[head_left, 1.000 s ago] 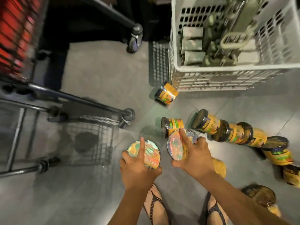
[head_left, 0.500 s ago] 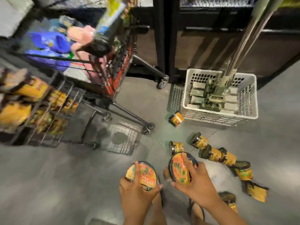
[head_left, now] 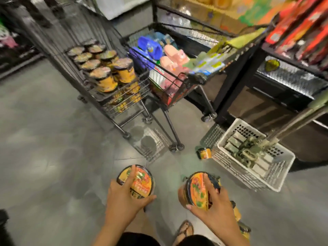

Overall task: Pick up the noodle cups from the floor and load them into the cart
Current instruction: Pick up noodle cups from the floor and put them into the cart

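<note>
My left hand (head_left: 122, 201) grips a yellow noodle cup (head_left: 142, 181) by its lid, low in the middle of the view. My right hand (head_left: 216, 206) grips a second noodle cup (head_left: 193, 189), tilted on its side. Both cups are off the floor. Ahead and to the left stands the black wire cart (head_left: 142, 80), its top basket holding several upright noodle cups (head_left: 104, 75) and more below. One loose cup (head_left: 205, 153) lies on the floor by the white crate. More cups (head_left: 245, 229) peek out behind my right wrist.
A second cart (head_left: 177, 82) with blue and pink goods stands right of the wire cart. A white plastic crate (head_left: 276, 176) with packets sits on the grey floor at right. Store shelving (head_left: 291, 73) lines the back and right. My sandalled foot (head_left: 184, 231) is below.
The view has swung up from the floor toward the carts. Both hands have lifted their cups and spread apart; most floor cups have dropped out of sight.
</note>
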Action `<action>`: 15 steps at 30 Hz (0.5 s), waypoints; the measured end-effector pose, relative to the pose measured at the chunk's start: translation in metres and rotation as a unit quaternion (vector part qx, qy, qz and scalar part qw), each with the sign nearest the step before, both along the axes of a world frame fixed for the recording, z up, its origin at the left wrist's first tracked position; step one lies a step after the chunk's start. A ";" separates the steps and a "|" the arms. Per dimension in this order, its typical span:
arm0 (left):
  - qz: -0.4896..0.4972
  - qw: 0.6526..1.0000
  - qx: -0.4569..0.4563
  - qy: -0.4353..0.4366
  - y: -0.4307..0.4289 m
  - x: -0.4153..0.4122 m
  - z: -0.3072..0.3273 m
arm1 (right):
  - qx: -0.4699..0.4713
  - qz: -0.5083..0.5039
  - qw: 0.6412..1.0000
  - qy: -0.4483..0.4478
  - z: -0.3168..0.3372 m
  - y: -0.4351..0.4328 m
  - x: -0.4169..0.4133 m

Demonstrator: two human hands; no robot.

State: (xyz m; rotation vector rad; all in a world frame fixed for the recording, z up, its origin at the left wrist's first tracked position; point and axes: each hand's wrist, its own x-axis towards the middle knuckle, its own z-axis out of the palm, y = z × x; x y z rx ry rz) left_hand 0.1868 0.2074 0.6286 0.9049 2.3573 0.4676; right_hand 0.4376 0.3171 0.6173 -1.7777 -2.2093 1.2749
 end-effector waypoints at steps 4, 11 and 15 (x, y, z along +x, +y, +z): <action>0.014 0.999 0.034 -0.010 0.029 -0.058 0.010 | 0.016 0.003 1.000 -0.001 0.011 0.020 -0.045; 0.039 0.993 0.109 -0.027 0.063 -0.191 0.042 | 0.057 0.004 0.998 0.019 0.025 0.066 -0.181; 0.063 0.989 0.131 -0.008 0.067 -0.259 0.061 | 0.043 0.023 0.998 0.047 0.032 0.088 -0.264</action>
